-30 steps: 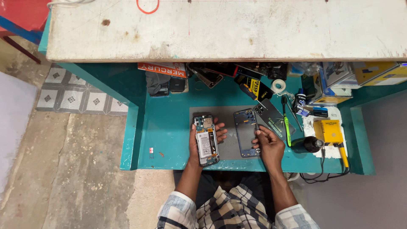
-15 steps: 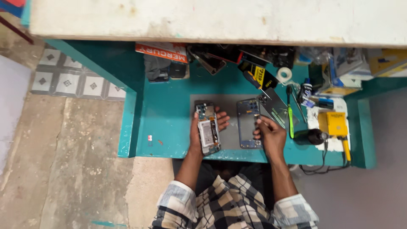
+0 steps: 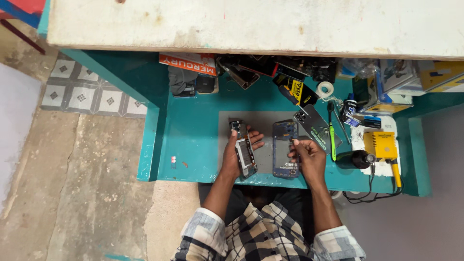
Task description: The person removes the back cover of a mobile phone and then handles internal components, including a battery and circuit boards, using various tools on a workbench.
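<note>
left hand (image 3: 232,157) clamped on opened phone (image 3: 244,151), right hand (image 3: 309,157) fingers pinched beside blue frame (image 3: 285,150), green screwdriver (image 3: 332,137) nearby

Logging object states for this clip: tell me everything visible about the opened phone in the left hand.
The opened phone is a slim rectangular slab with its back cover off, showing a pale battery panel and dark and metallic parts inside; finer detail is too small to tell. The left hand has it in its grip, tilted on edge above the grey mat, long axis pointing away from the person. A blue phone frame lies flat beside it, apart from it, under the right hand.
</note>
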